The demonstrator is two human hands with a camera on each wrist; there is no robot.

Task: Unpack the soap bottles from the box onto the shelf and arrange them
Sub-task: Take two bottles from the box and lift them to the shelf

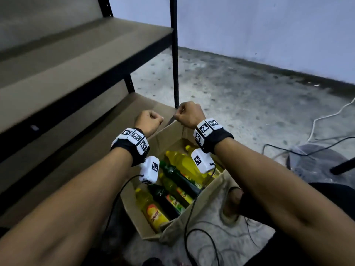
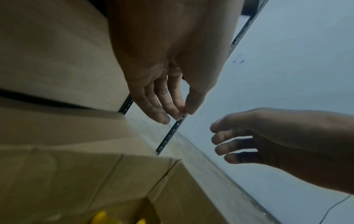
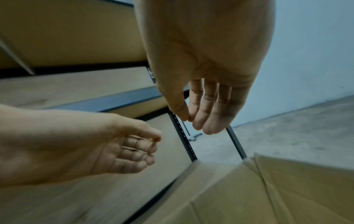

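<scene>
An open cardboard box (image 1: 132, 200) sits on the floor below my arms, beside the shelf unit (image 1: 76, 60). Several soap bottles lie in it: yellow ones (image 1: 184, 162) and dark green ones (image 1: 178, 175). My left hand (image 1: 148, 120) and right hand (image 1: 187, 115) hover side by side above the box's far flap (image 1: 169, 129), fingers loosely curled. The left wrist view shows my left hand (image 2: 172, 113) with thumb against fingertips, holding nothing, above the box (image 2: 95, 181). The right wrist view shows my right hand (image 3: 199, 121) the same way, with nothing held.
A black shelf post (image 1: 174, 54) rises just behind the hands. The brown shelf boards hold nothing. Black cables (image 1: 307, 150) and a white cable (image 1: 326, 116) cross the concrete floor at right. A grey cloth (image 1: 211, 208) lies against the box's near right side.
</scene>
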